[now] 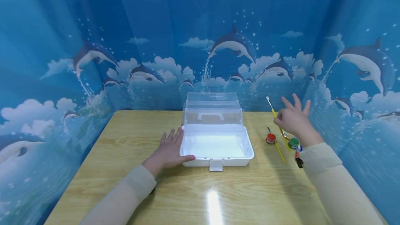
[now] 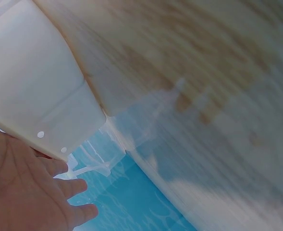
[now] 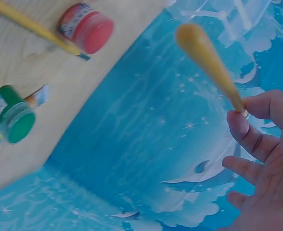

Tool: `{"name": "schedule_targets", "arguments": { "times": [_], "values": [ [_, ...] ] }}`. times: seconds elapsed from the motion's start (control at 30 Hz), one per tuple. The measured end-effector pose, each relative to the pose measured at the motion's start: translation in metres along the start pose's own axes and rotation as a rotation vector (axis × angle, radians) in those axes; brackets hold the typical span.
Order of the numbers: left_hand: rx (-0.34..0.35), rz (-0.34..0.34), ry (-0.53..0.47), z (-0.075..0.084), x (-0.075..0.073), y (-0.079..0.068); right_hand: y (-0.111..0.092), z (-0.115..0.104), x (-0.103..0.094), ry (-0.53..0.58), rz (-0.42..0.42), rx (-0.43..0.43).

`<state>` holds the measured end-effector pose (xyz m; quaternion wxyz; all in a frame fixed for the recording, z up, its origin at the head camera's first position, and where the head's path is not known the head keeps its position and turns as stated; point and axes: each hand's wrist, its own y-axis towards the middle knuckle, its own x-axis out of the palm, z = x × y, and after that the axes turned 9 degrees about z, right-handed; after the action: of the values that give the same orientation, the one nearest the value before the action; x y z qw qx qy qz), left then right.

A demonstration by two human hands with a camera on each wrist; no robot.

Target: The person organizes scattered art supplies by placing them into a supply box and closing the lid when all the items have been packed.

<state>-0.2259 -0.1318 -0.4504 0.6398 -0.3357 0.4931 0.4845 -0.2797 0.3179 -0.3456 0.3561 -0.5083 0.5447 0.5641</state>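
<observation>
- Head view: the right hand (image 1: 293, 119) has its grip pinching a slim yellow-handled paintbrush (image 1: 274, 113), long axis running from pale bristles at far left to handle end at near right.
- The open-topped white plastic box (image 1: 197, 163), its clear lid (image 1: 212, 108) raised on the far side, lies left of that grip and somewhat nearer.
- The left hand (image 1: 168, 152), fingers spread, rests at the box's left wall, thumb at the near rim; it is the closer hand to the box.
- A red-lidded jar (image 1: 270, 138) sits left of the green-lidded jar (image 1: 293, 143); small items beside the latter are partly sleeve-covered.
- Left wrist view: blurred; thumb unseen, box cut off.
- Right wrist view: thumb and forefinger pinch the brush, handle end towards the camera; its bristles are hidden.
</observation>
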Motion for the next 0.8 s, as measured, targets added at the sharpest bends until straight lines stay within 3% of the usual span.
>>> {"name": "schedule_targets", "arguments": {
  "times": [0.37, 0.8],
  "values": [
    [-0.004, 0.0, -0.004, -0.002, 0.002, 0.001, -0.002, -0.035, -0.014, -0.028, 0.043, -0.056],
    [-0.012, -0.008, -0.02, 0.0, -0.002, -0.001, -0.001, -0.069, -0.006, 0.023, 0.171, -0.125]
  ]
}}
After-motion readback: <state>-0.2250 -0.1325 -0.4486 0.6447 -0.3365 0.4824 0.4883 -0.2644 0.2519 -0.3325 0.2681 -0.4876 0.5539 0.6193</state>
